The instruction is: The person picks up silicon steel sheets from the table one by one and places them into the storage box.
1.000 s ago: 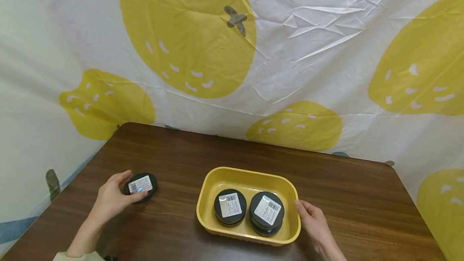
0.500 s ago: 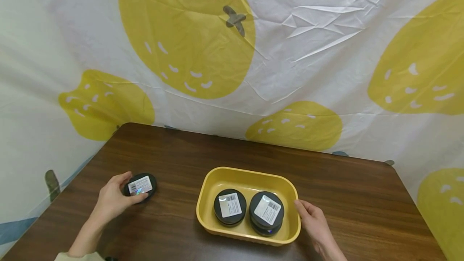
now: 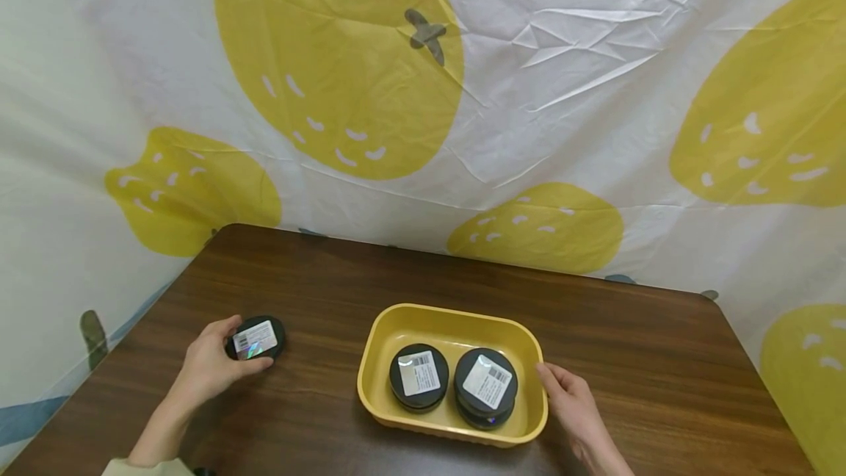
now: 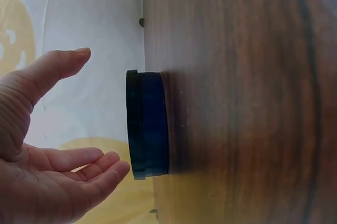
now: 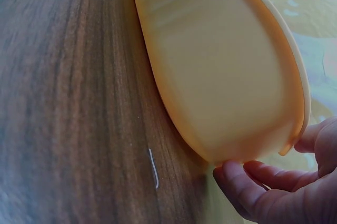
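Observation:
On the left of the table lies a flat, round black container (image 3: pixel 256 338) with a white barcode label on top. In the left wrist view the container (image 4: pixel 147 124) shows a dark side with a thicker band along its upper edge. My left hand (image 3: pixel 213 363) is beside it, thumb and fingers spread, with a gap between thumb and container. My right hand (image 3: pixel 573 410) pinches the right rim of a yellow plastic basin (image 3: pixel 456 310), thumb at the rim and fingers against the outer wall. Inside stand two low stacks of similar labelled containers, a left stack (image 3: pixel 419 379) and a right stack (image 3: pixel 486 388).
The dark wood table (image 3: pixel 317 278) ends at the back against a white cloth (image 3: pixel 515 138) printed with yellow lemons. A small black object (image 3: pixel 203 471) shows at the bottom edge near the left sleeve (image 3: pixel 147 467).
My left thumb has drawn off the container's label toward me, and the hand has loosened slightly. The right hand, the basin and its stacks stay where they were.

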`<act>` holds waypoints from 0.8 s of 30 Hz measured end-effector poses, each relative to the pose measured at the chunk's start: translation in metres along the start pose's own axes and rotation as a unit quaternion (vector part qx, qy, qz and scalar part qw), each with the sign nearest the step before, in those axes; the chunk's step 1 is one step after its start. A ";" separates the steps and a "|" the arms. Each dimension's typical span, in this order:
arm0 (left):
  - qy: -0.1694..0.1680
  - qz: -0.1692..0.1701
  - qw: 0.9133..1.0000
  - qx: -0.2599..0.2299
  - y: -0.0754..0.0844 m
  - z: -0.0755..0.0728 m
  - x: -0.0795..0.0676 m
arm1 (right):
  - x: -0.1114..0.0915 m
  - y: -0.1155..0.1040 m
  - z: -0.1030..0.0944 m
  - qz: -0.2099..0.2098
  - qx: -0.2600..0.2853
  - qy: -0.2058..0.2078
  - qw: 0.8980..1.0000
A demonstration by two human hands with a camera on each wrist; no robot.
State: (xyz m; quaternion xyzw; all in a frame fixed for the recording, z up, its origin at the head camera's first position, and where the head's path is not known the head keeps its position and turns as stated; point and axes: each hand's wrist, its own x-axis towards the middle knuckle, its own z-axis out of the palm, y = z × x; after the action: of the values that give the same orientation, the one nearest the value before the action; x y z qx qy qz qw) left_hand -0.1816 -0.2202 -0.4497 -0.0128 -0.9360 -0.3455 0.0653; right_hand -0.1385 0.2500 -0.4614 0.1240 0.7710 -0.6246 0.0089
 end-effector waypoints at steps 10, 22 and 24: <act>0.000 0.008 1.000 0.017 0.000 0.004 0.002 | 0.000 0.000 -0.001 0.002 0.000 -0.007 1.000; -0.009 0.006 1.000 0.018 0.001 0.005 0.004 | -0.001 -0.002 0.000 0.004 -0.001 -0.001 1.000; -0.013 0.003 1.000 0.021 0.001 0.006 0.005 | -0.001 -0.002 0.000 0.005 -0.001 -0.001 1.000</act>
State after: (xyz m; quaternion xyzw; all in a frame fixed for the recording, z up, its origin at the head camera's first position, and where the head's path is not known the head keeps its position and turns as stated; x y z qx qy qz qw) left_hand -0.1874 -0.2159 -0.4528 -0.0185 -0.9438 -0.3253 0.0547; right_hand -0.1378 0.2495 -0.4590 0.1271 0.7713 -0.6236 0.0129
